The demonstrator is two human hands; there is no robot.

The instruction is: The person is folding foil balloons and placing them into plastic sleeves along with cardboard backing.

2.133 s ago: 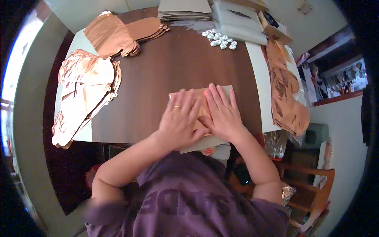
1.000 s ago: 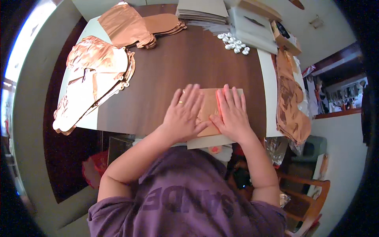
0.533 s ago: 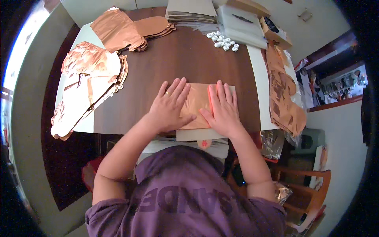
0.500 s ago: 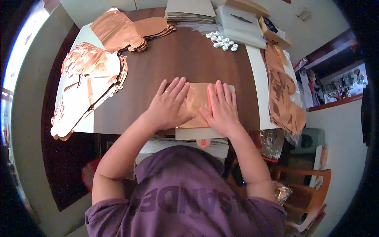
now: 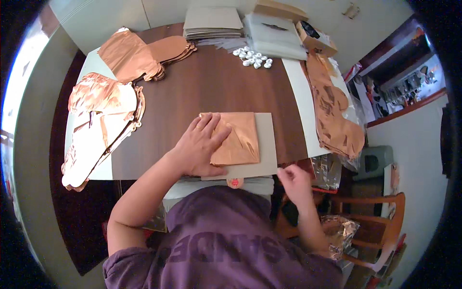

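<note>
A copper-coloured foil balloon, folded into a flat, creased square, lies on a grey-beige cardboard sheet at the table's near edge. My left hand rests flat on the left side of the foil, fingers stretched out, its thumb reaching over the cardboard. Just off the cardboard's near right corner is my right hand, slightly blurred, with its fingers curled in. Whether anything is between those fingers is hidden.
Flat copper foil balloons lie in stacks at far left, left and right. Along the back stand a cardboard pile, clear plastic bags, several small white ribbon rolls and an open box. A wooden chair stands at right.
My right hand has lifted off the foil and drawn back toward the near right corner, fingers now curled. My left hand stays on the foil. The view has shifted slightly.
</note>
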